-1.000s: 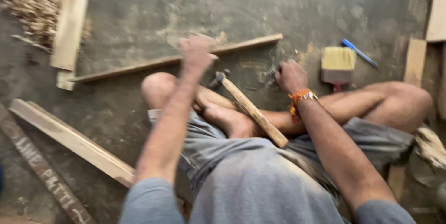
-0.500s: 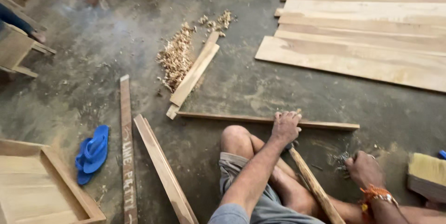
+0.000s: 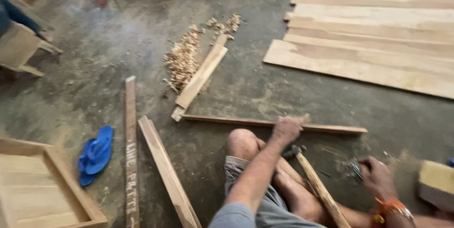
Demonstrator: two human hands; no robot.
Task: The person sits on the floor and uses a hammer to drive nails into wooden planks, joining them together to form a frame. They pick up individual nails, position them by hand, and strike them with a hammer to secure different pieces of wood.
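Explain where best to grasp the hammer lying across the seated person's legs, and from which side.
Probably the bare wooden handle, mid-length, from above. It lies slanted across the legs, its head toward the thin strip beside the left hand, so the shaft's upper side looks free.

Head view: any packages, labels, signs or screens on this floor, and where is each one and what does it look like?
Lettered wooden slat: flat on the concrete floor left of the person's knee, long, narrow, reddish-brown, pale hand-painted lettering along its near half, beside the blue sandals.
No packages, signs or screens show.
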